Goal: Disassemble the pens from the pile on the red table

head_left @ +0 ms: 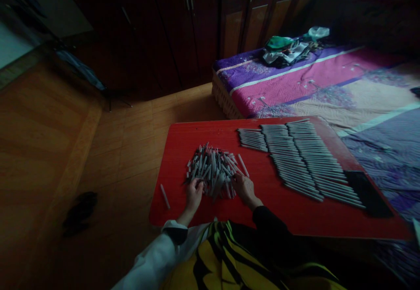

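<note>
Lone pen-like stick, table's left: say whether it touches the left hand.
Apart: the head view shows red tabletop between the lone stick and left hand.

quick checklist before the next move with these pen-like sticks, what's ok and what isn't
1. Left hand at the near left edge of the loose pile: ok.
2. Right hand at the pile's right side: ok. Whether its grip is closed on a stick: cannot tell.
3. Pile sorted: not ok, sticks lie jumbled at many angles.
4. Laid-out columns kept apart from the pile: ok, bare red tabletop shows between.
5. No strays: not ok, a lone stick lies at the table's left.
6. Black flat object clear of the columns: cannot tell, it lies right by their near right end.
</note>
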`<move>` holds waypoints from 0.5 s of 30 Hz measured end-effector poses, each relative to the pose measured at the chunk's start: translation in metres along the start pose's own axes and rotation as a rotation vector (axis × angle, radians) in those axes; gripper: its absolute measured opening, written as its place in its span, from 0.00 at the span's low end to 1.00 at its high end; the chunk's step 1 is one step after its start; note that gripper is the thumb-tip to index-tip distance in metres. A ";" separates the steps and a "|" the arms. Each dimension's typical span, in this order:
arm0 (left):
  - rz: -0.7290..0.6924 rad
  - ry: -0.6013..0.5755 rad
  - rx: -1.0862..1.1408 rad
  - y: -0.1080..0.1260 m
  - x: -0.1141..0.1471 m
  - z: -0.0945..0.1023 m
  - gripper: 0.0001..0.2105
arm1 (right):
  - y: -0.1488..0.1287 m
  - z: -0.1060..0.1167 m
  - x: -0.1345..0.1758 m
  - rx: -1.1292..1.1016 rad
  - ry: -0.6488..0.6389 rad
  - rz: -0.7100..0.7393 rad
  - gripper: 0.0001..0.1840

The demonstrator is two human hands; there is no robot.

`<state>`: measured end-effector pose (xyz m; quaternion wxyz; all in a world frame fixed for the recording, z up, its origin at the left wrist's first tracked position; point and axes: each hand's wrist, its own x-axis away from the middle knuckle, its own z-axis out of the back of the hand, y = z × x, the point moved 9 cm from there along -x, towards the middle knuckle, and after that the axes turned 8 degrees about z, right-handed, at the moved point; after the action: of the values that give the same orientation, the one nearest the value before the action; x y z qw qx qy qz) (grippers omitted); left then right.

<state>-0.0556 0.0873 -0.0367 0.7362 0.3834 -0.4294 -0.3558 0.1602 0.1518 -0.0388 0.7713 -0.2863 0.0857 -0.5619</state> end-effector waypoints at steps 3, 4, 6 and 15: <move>0.001 -0.118 0.053 0.020 0.011 -0.025 0.14 | -0.021 -0.004 0.011 -0.245 -0.001 0.069 0.14; 0.001 -0.147 0.068 0.027 0.015 -0.030 0.15 | -0.028 -0.006 0.015 -0.266 -0.012 0.092 0.14; -0.002 -0.201 0.104 0.043 0.022 -0.039 0.17 | -0.042 -0.007 0.022 -0.355 -0.016 0.138 0.14; 0.074 -0.222 0.378 0.059 0.023 -0.033 0.15 | -0.055 -0.024 0.037 -0.873 -0.169 0.086 0.15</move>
<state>-0.0061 0.1031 0.0119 0.6119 0.4573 -0.5806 -0.2818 0.1175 0.0982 -0.0224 0.6052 -0.6260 0.2634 -0.4153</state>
